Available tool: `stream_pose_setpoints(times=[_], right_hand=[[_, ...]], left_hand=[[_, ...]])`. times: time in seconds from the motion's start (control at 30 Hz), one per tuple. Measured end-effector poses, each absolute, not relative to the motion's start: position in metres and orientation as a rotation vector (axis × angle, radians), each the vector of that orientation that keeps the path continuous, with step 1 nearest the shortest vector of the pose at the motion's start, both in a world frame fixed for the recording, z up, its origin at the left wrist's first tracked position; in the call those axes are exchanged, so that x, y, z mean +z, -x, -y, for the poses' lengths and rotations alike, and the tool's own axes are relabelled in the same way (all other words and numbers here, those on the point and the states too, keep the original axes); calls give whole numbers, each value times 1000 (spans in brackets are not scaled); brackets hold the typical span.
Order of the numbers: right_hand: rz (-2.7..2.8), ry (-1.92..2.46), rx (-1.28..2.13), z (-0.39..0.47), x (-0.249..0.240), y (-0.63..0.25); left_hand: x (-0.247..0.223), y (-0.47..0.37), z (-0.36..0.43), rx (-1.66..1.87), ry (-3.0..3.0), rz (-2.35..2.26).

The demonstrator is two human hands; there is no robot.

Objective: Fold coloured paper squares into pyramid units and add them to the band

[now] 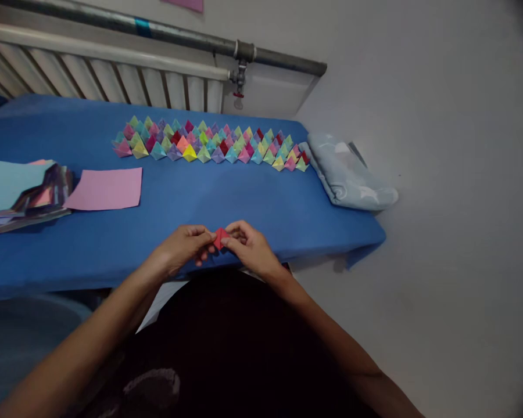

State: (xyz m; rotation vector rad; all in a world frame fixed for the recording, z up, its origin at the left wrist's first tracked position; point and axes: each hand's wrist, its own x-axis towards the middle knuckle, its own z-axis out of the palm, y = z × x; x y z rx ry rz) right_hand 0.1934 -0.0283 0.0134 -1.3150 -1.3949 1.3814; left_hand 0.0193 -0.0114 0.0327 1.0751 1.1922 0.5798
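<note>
A small piece of folded red paper (pixel 220 237) is held up near the front edge of the blue-covered table (pixel 165 209). My left hand (pixel 188 245) pinches its left corner between thumb and fingers. On the other side, my right hand (pixel 249 247) grips the right corner, its thumb lying across the front of the paper. Fine creases in the paper are too small to make out. Beyond my hands stand rows of small folded paper boats (pixel 218 144) in many colours.
A pink paper sheet (pixel 108 189) lies left of my hands, beside a plastic-wrapped stack of coloured paper (pixel 13 186). At the right end sits a folded grey-blue cloth (pixel 346 174), close to the wall. A radiator (pixel 104 75) and pipe (pixel 183 38) run behind the table.
</note>
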Motion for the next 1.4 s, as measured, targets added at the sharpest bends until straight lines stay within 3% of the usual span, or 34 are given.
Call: stream_pose_setpoints(times=[0.13, 0.3, 0.5, 0.67, 1.4], right_hand=[[1458, 1331, 1326, 27, 5, -194], [1961, 1358, 846, 27, 5, -193], [2234, 1460, 585, 29, 9, -198], [2344, 1329, 414, 33, 0, -207], [2387, 1288, 287, 31, -15, -210]], left_hand=[[29, -24, 7, 464, -1253, -1287], [25, -27, -2, 368, -1647, -1460], [11, -19, -8, 383, -2050, -1600], [-5, -11, 0, 626, -2461, -1170], [-13, 2, 4, 737, -2578, -1072]])
